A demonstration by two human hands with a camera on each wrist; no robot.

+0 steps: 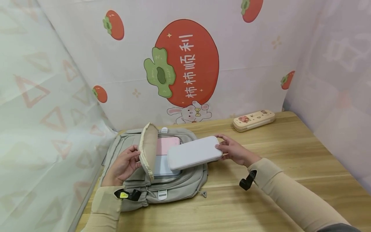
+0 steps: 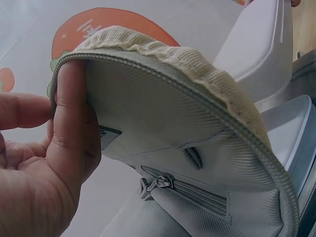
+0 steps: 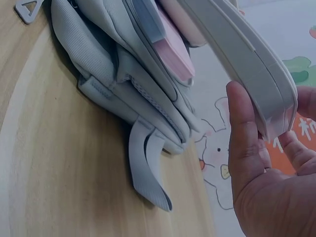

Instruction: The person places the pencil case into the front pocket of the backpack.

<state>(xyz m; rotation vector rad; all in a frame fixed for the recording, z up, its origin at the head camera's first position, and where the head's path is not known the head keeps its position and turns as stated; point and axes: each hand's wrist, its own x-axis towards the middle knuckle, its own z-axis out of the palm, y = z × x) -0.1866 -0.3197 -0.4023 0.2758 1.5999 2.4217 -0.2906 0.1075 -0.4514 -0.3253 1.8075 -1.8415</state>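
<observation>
Over backpack (image 1: 185, 191): right hand (image 1: 234, 151) grips white case (image 1: 194, 153).
Its raised flap (image 1: 149, 148): left hand (image 1: 126, 164) pinches it, apparently to uncover pink case (image 1: 166, 144).

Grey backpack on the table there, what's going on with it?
A person's left hand grips the raised flap of the grey backpack, which lies open on the table. The right hand holds one end of a white case at the opening. A pink case and a blue case sit inside. A patterned case lies near the table's back edge.
</observation>
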